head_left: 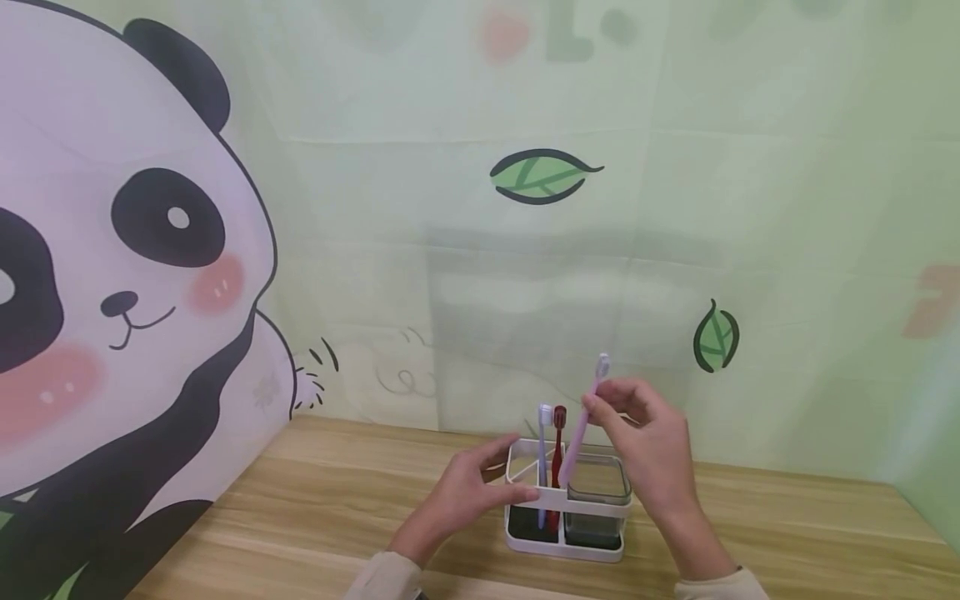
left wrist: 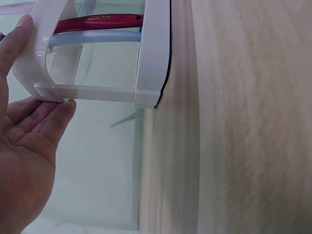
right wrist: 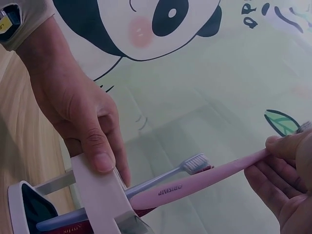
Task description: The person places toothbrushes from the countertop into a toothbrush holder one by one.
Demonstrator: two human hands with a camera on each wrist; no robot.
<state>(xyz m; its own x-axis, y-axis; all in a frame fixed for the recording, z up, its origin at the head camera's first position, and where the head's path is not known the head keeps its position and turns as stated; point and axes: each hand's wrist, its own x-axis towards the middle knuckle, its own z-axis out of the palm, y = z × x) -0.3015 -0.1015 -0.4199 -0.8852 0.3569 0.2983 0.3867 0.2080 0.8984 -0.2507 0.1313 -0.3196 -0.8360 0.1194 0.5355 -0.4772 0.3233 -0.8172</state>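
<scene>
A white toothbrush holder (head_left: 566, 550) stands on the wooden table. My left hand (head_left: 467, 492) grips its upper frame from the left, thumb on the front and fingers behind. Between the thumb and fingers of my right hand (head_left: 651, 437) is a pink toothbrush (head_left: 579, 433), bristle end up. It tilts, and its lower end is at the holder's upper rim; the right wrist view shows that end beside the frame. A blue toothbrush (head_left: 542, 467) and a red toothbrush (head_left: 557, 450) stand in the holder's left part. A clear cup (head_left: 600, 479) sits in the right part.
Behind the table (head_left: 360, 492) hangs a pale green cloth (head_left: 375, 192) printed with a large panda (head_left: 172, 333) and leaves (head_left: 540, 177). The cloth meets the table's back edge just beyond the holder.
</scene>
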